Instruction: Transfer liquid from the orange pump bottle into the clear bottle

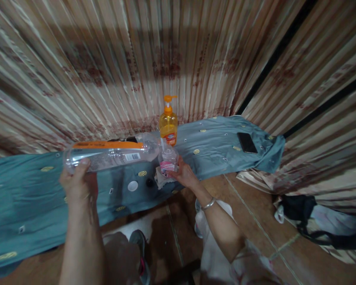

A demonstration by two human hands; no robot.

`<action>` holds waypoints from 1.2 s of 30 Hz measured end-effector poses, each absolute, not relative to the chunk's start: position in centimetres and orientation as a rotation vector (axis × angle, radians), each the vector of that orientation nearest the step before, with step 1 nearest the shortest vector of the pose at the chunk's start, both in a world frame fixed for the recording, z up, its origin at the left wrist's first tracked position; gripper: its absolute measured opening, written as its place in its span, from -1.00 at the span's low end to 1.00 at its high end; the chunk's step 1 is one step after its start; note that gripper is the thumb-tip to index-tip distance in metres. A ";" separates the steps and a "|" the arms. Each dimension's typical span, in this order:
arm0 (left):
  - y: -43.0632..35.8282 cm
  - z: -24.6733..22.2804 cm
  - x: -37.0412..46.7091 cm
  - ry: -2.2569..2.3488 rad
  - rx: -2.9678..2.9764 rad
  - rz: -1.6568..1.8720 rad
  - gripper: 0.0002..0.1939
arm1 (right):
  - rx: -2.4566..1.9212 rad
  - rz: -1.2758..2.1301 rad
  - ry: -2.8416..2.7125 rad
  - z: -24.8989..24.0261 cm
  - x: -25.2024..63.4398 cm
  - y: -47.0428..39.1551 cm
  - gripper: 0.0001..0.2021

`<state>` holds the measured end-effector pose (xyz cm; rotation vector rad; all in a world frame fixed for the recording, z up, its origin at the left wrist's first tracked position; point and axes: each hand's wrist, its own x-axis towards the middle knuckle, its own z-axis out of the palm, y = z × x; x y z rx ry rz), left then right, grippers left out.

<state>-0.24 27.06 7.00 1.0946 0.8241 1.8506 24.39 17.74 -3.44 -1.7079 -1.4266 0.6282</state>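
Two hands are working over the cloth [23,198] — the left hand [77,184] is gripping a tipped bottle [109,155], its mouth meeting the small bottle [168,159] the right hand [182,174] is clasping; behind, a soap pump [168,123].

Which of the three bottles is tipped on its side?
The large clear bottle with the orange label, held in the left hand. The small bottle in the right hand and the orange pump bottle are upright.

A home room, pleated patterned curtains [106,59] on the walls, cloth-covered desk [213,138], tiled floor [249,221], bag [299,209] on it
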 end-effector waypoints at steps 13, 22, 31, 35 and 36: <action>27.1 7.3 -0.3 0.841 1.049 1.823 -0.74 | -1.704 0.622 -1.442 -3.5 24.4 17.6 -0.46; 27.9 6.7 -0.9 0.813 1.071 1.863 -0.72 | -1.714 0.604 -1.455 -3.5 24.4 17.6 -0.46; 27.7 6.9 -0.8 0.824 1.148 1.831 -0.69 | -1.710 0.589 -1.465 -3.5 24.5 17.6 -0.47; 27.8 6.9 -0.8 0.816 1.169 1.836 -0.65 | -1.714 0.586 -1.470 -3.7 24.6 17.7 -0.46; 27.8 6.9 -0.8 0.809 1.150 1.847 -0.65 | -1.715 0.586 -1.471 -3.7 24.6 17.7 -0.46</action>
